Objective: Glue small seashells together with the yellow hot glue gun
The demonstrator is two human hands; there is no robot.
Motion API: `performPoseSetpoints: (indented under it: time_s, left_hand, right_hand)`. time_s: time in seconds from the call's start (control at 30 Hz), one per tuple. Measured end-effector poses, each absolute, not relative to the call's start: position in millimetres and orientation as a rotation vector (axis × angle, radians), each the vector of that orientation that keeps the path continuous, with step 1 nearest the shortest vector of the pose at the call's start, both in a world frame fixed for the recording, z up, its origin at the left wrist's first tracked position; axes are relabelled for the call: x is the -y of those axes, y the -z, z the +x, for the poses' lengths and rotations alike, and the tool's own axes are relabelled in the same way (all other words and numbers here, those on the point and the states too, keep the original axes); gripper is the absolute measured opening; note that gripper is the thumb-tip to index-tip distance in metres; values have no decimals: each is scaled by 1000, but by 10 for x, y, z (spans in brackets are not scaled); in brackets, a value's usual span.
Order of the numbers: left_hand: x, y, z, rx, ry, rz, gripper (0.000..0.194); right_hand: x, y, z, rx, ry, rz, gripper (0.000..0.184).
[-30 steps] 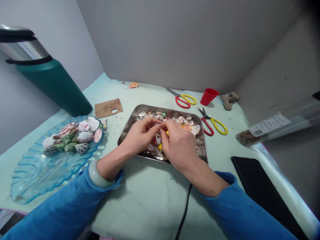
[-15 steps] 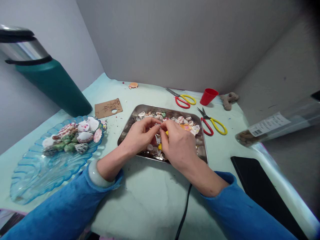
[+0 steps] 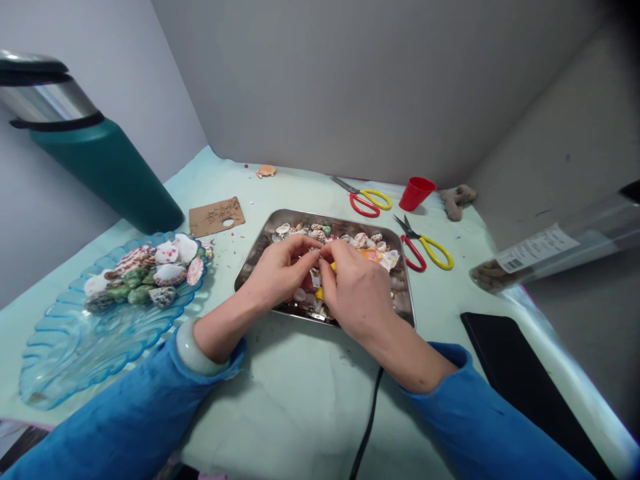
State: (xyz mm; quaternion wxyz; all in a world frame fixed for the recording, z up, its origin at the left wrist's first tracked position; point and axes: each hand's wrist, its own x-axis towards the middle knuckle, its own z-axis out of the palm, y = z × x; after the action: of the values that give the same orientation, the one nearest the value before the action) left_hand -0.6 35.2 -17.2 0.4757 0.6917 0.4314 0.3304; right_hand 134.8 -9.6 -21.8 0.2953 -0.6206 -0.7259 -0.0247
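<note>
Over a shallow metal tray [image 3: 407,293], my left hand [image 3: 280,270] and my right hand [image 3: 360,287] meet fingertip to fingertip. Both are closed in a pinch. Whatever sits between the fingertips is too small and too covered to name. Below them in the tray lie small seashells [image 3: 320,233], shiny bits and some yellow pieces, partly hidden by my hands. To the left, a clear blue scalloped dish [image 3: 100,347] holds larger seashells [image 3: 170,275] and several green stones [image 3: 135,283].
A teal bottle [image 3: 110,167] stands at the left, near a brown card [image 3: 213,217]. Behind and right of the tray lie two scissors [image 3: 367,200] [image 3: 425,247], a red cup [image 3: 417,193] and a clear tube [image 3: 545,250]. A black flat object [image 3: 520,373] and a black cable [image 3: 370,420] lie nearer.
Almost nothing differs. My hands stay in the same pinch over the tray, and the fingertips show at most a very slight shift.
</note>
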Motion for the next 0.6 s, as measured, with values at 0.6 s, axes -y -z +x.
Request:
performPoseSetpoints:
  time_s: [0.6]
  left_hand:
    - [-361, 196, -10, -1074, -797, 1702, 18]
  right_hand:
    - [103, 205, 1346, 1948, 112, -1694, 14]
